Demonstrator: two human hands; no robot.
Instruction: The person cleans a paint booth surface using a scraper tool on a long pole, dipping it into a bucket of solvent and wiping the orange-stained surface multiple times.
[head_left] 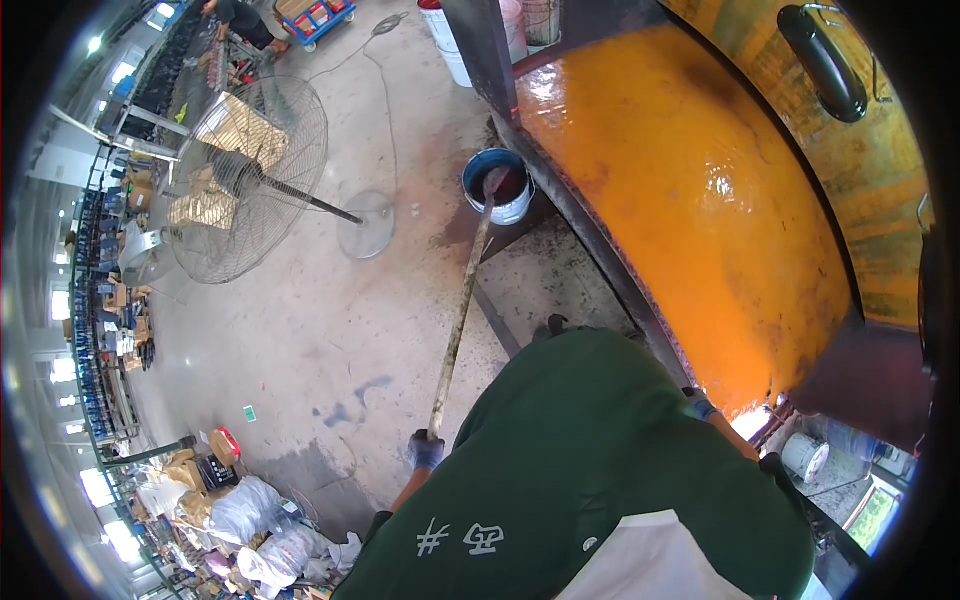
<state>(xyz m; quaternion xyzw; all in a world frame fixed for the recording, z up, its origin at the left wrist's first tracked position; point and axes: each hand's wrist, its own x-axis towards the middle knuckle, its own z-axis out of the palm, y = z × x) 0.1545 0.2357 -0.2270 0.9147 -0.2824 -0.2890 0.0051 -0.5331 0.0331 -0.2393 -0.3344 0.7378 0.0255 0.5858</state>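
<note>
My left hand (425, 450), in a dark glove with a blue-grey cuff, is closed round the near end of a long stained pole (458, 335). The pole slants away to a blue-lined metal bucket (513, 211) on the floor. Its dark reddish, flattened head rests inside, against the bucket's inner side; I cannot make out its exact shape. My gloved right hand (700, 404) is at the near rim of a large vat with a glossy orange surface (690, 170). Most of its fingers are hidden by my green-clad body, so its grip does not show.
A large floor fan (250, 180) stands at the left. White buckets (455, 65) are beyond the vat's dark post. Bags and boxes (250, 520) are heaped at lower left. A white pail (805, 457) is at right. Another person (245, 22) is far off, by a blue cart (315, 20).
</note>
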